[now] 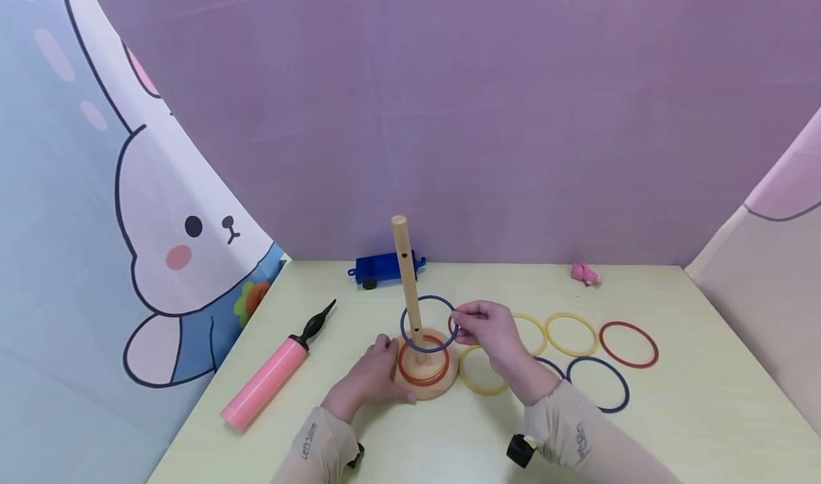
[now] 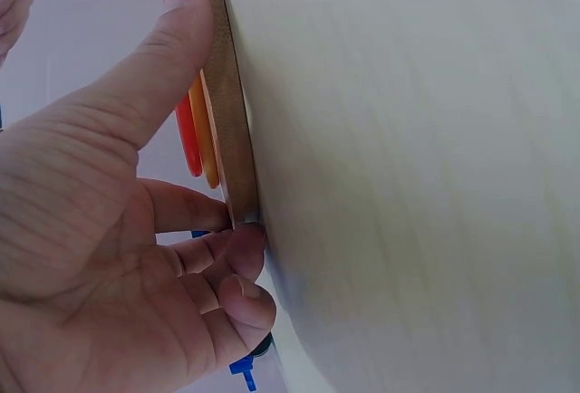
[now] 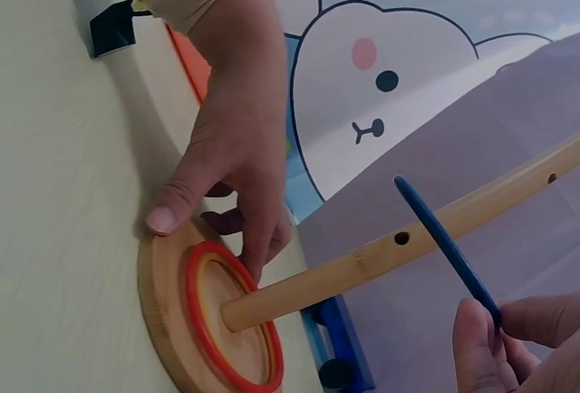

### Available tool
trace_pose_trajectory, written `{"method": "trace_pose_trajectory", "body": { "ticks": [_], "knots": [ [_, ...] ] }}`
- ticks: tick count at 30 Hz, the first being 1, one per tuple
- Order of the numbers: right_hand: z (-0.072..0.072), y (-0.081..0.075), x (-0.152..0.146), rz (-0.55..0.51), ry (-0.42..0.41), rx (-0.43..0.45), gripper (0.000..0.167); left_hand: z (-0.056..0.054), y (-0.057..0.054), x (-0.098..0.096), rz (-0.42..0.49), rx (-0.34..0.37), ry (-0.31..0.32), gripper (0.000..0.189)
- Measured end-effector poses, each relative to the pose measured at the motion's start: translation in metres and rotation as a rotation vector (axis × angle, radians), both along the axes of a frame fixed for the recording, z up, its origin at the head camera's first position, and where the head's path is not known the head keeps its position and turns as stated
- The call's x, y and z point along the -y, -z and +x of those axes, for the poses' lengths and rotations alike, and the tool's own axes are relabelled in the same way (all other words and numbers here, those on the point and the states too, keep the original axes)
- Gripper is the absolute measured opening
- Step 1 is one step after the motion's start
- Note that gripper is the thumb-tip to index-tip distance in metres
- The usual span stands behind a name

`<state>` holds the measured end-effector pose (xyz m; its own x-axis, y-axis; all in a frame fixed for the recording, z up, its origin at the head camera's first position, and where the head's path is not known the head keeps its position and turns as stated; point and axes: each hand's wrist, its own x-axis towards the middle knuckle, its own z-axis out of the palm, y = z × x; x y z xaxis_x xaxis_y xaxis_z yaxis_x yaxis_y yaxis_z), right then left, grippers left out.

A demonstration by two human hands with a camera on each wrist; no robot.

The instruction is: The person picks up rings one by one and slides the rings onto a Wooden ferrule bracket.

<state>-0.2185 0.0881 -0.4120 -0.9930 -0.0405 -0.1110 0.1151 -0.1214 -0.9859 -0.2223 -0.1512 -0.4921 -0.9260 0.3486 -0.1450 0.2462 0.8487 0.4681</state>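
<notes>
My right hand (image 1: 490,331) pinches a thin blue ring (image 3: 450,253) between thumb and fingertips. The ring is around the lower part of an upright wooden peg (image 1: 405,256), raised above the round wooden base (image 1: 444,383). At the base's left edge, my left hand (image 1: 375,371) grips the rim, its thumb near the front and its fingers curled at the far side, as the left wrist view shows. A red ring (image 3: 192,298) lies around the foot of the peg, with a yellow-orange ring (image 2: 207,153) beneath it.
Several loose rings lie right of the base, among them a yellow ring (image 1: 569,314), a red ring (image 1: 625,323) and a blue ring (image 1: 626,385), some partly behind my right arm. A pink hand pump (image 1: 266,385) lies left. A blue toy cart (image 1: 380,268) and small pink toy (image 1: 585,274) stand behind.
</notes>
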Motion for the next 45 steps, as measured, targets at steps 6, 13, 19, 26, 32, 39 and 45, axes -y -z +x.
{"method": "trace_pose_trajectory", "body": {
  "ticks": [6, 13, 19, 26, 32, 39, 45],
  "knots": [
    [0.001, 0.014, 0.003, 0.005, 0.025, 0.013, 0.014, 0.001, -0.001, 0.0, 0.008, 0.008, -0.004, 0.115],
    [0.004, 0.029, 0.005, 0.019, 0.028, 0.04, 0.013, 0.001, 0.0, 0.0, 0.017, -0.004, 0.003, 0.115],
    [0.004, 0.042, 0.009, 0.047, 0.036, 0.046, 0.015, 0.001, 0.0, 0.001, 0.02, -0.017, 0.008, 0.114],
    [0.004, 0.054, 0.013, 0.062, 0.038, 0.056, 0.012, 0.002, 0.0, 0.001, 0.016, -0.045, 0.025, 0.116],
    [0.003, 0.066, 0.018, 0.038, 0.012, 0.029, 0.01, 0.003, -0.002, 0.001, 0.007, -0.076, 0.043, 0.115],
    [-0.001, 0.078, 0.023, 0.044, -0.004, 0.031, 0.014, 0.004, -0.001, 0.0, -0.001, -0.077, 0.042, 0.115],
    [-0.008, 0.082, 0.02, 0.098, 0.031, -0.012, 0.009, 0.002, -0.001, 0.0, 0.001, -0.047, 0.028, 0.114]
  ]
}}
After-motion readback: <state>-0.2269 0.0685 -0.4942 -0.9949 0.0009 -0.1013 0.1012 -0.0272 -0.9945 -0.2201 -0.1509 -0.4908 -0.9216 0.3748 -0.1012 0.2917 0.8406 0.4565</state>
